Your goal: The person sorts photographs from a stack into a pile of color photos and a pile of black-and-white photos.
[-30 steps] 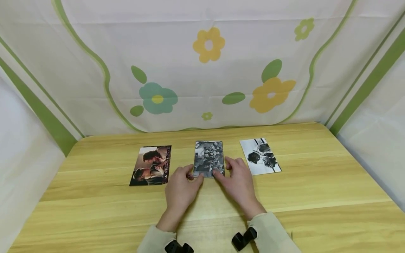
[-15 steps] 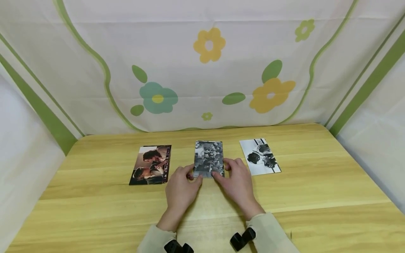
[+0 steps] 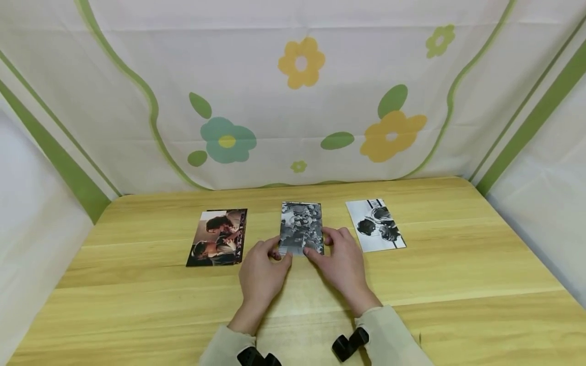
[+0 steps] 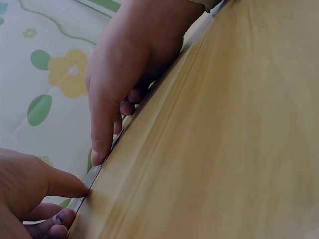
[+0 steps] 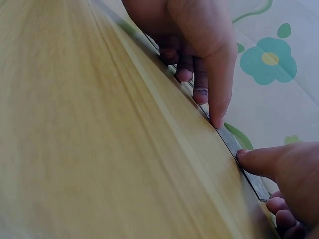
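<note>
In the head view, a black-and-white photo card (image 3: 301,227) showing a crowd lies flat in the middle of the wooden table. My left hand (image 3: 262,274) holds its near left corner, thumb on the near edge and fingers at the left side. At the near right corner my right hand (image 3: 341,264) grips it likewise, with the thumb resting over the near edge. Both wrist views look low along the tabletop, where the card (image 5: 230,142) appears as a thin strip between the two thumbs. The fingertips under or beside the card are partly hidden.
A colour photo card (image 3: 217,239) lies to the left, on top of another dark-edged card. To the right is a black-and-white card (image 3: 376,225), slightly turned. A flowered white cloth (image 3: 265,101) hangs behind the wooden table (image 3: 137,305).
</note>
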`<state>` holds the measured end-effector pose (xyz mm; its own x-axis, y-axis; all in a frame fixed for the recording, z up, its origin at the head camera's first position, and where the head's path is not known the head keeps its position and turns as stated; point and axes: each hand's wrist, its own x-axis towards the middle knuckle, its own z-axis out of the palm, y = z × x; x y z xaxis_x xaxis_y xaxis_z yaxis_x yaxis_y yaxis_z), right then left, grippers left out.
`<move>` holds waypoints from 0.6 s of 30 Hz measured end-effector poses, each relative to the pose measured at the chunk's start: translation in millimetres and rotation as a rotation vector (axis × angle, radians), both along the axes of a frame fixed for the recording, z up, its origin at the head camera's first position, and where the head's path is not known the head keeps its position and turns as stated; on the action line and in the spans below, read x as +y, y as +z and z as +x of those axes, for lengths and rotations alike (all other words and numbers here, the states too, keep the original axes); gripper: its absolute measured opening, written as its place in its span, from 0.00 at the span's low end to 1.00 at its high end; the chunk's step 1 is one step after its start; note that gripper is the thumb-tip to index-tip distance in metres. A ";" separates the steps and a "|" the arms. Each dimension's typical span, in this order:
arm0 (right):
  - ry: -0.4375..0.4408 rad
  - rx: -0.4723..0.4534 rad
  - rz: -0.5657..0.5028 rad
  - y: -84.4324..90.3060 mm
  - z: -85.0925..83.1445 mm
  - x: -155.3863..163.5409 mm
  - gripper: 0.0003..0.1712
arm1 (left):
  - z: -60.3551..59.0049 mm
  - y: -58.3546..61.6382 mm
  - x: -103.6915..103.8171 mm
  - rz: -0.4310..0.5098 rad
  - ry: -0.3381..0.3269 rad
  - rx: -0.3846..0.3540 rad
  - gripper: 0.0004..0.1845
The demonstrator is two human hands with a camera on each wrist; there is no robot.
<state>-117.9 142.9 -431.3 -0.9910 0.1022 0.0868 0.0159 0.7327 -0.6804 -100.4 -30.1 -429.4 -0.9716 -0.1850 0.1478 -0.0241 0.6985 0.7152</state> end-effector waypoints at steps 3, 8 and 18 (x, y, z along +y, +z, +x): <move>0.000 -0.003 0.000 -0.1 -0.5 -0.5 0.41 | 0.2 -1.5 0.1 0.008 0.008 0.017 0.23; -0.009 -0.019 -0.003 0.0 -0.4 -0.4 0.41 | -0.6 -2.5 0.8 0.012 0.006 0.033 0.22; 0.005 -0.028 0.003 -2.2 -0.4 3.5 0.40 | 1.0 -1.4 5.1 -0.027 -0.005 -0.012 0.26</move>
